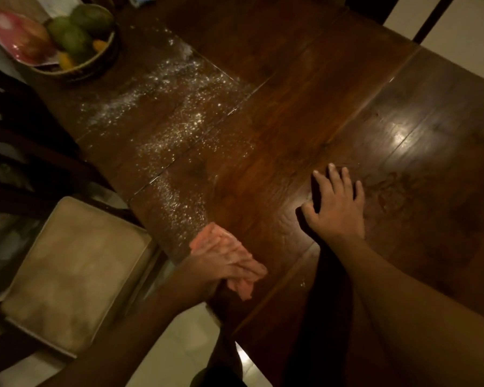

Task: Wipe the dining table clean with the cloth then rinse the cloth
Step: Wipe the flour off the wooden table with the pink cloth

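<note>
At the near left edge of the dining table (291, 107), my left hand (224, 258) presses the pink cloth (242, 287) down. Its fingers look flat, though blurred, I think ready to sweep. Farther right, the right hand (336, 208) lies spread on the wood, probably for support. Beyond, white powder (173, 135) reaches toward the fruit basket (95, 65).

left hand (224, 256) presses pink cloth (235, 286) on dark table (305, 93); right hand (336, 208) flat beside white powder (173, 129).
</note>
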